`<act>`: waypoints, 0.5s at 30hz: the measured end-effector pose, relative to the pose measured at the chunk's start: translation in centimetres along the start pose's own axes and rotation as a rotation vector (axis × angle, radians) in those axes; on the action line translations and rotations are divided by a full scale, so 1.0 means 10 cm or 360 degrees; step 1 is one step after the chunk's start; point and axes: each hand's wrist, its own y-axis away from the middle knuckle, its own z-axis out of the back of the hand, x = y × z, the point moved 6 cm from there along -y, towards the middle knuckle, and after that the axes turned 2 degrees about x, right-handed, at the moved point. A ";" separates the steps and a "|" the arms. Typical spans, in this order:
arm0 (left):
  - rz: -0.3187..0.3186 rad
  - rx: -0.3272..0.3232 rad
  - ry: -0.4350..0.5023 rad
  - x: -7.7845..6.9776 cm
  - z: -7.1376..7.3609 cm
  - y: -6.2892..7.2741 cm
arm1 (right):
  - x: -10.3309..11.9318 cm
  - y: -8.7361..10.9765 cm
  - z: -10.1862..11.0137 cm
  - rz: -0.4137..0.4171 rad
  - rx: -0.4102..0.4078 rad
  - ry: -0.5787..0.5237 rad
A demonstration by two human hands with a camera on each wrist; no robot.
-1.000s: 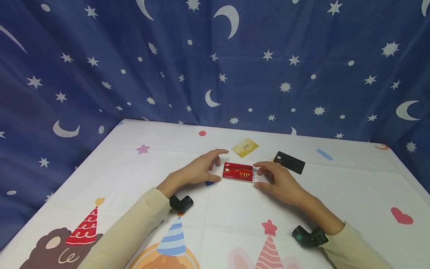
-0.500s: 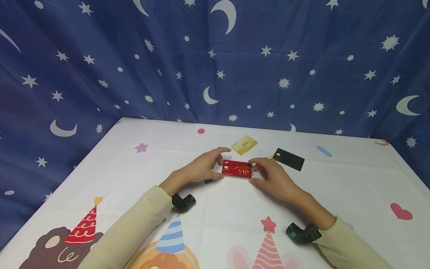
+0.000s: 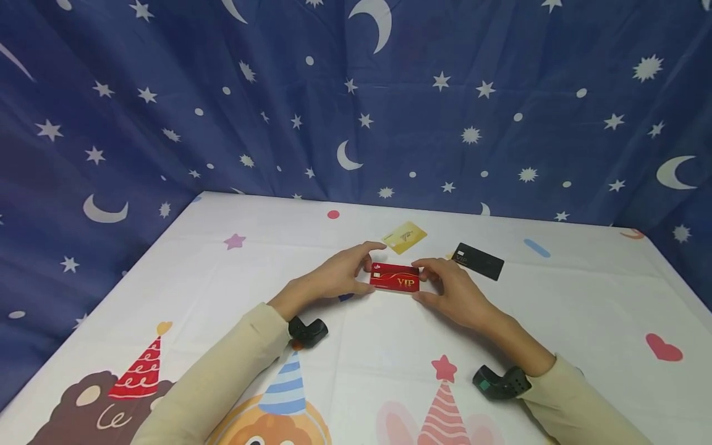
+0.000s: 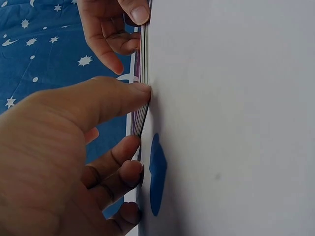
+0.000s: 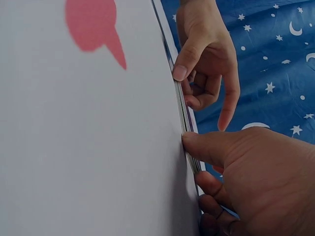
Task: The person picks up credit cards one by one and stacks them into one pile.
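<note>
A low stack of cards lies flat on the white table, topped by a red VIP card (image 3: 395, 277). At the left end of the stack, my left hand (image 3: 340, 275) holds it with curled fingers, its thumb on the near long edge. My right hand (image 3: 458, 292) grips the right end in the same way, its thumb also at the near edge. Several thin layers show along the edge of the card stack (image 4: 143, 61) in the left wrist view. What lies beneath the red card is mostly hidden.
Behind the stack lies a gold card (image 3: 405, 237), turned at an angle. A black VIP card (image 3: 478, 261) lies just beyond my right hand. The tablecloth (image 3: 378, 352) has printed party figures, and a blue star-and-moon curtain (image 3: 278, 111) hangs along the back edge.
Both hands have closed in on the red-topped card stack from its two ends. The thumbs, apart from it a second ago, now touch its near edge. The gold and black cards stay put.
</note>
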 end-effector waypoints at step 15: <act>0.0066 0.0014 0.0054 0.07 0.00 -0.02 | 0.00 -0.11 -0.02 -0.0014 0.0157 -0.0001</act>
